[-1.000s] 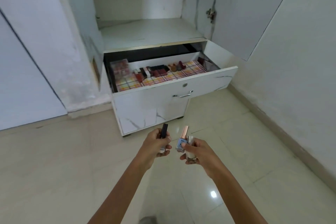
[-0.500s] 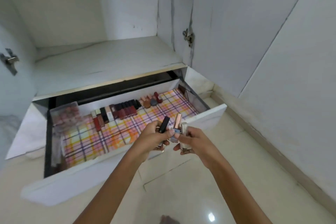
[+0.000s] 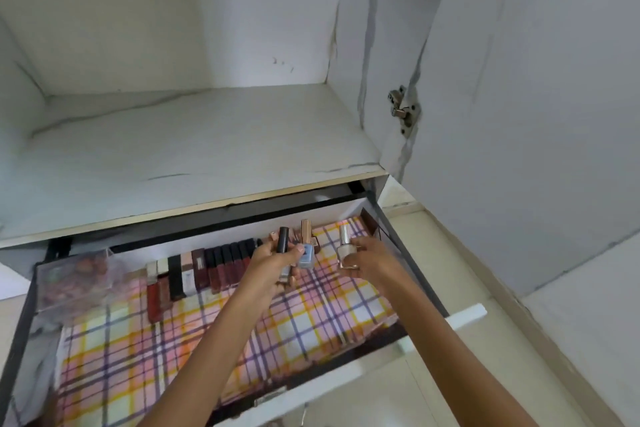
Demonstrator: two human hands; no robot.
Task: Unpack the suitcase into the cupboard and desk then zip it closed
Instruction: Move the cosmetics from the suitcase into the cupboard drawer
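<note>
While it stands upright, the cream bottle (image 3: pixel 347 254) is silver-capped.

Glossy cream floor tiles (image 3: pixel 391 395) meet a pale wall (image 3: pixel 588 333) (a beige skirting strip (image 3: pixel 554 360) runs along the wall's foot).

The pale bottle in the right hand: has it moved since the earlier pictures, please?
Yes. The right hand has carried the pale bottle forward, from over the floor before the drawer to above its back right corner.
</note>
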